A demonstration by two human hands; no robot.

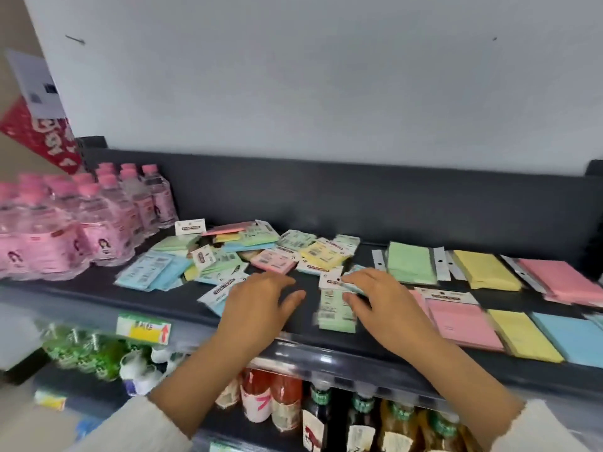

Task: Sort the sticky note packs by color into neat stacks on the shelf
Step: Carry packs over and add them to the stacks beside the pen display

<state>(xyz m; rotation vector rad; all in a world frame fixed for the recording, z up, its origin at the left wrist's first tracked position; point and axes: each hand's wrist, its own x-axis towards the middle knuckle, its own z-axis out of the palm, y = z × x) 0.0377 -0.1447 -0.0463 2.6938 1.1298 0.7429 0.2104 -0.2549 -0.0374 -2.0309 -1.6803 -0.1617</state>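
6 sorted stacks lie on the right half of the dark shelf (303,324). At the back are a green stack (411,262), a yellow stack (486,269) and a pink stack (561,278). In front, side by side and close to the shelf's front edge, are a front pink stack (456,318), a front yellow stack (522,334) and a blue stack (571,337). A mixed heap (244,252) of unsorted packs fills the middle-left, just beside wrapped water bottles (81,216) with pink caps. The left hand (261,298) is open, fingers relaxed, at the heap's near side. The right hand (381,298) pinches the top end of a green pack (336,318), which lies near the front edge. Dark shelf surface shows between the 2 hands. Drink bottles (293,402) stand on the level below.
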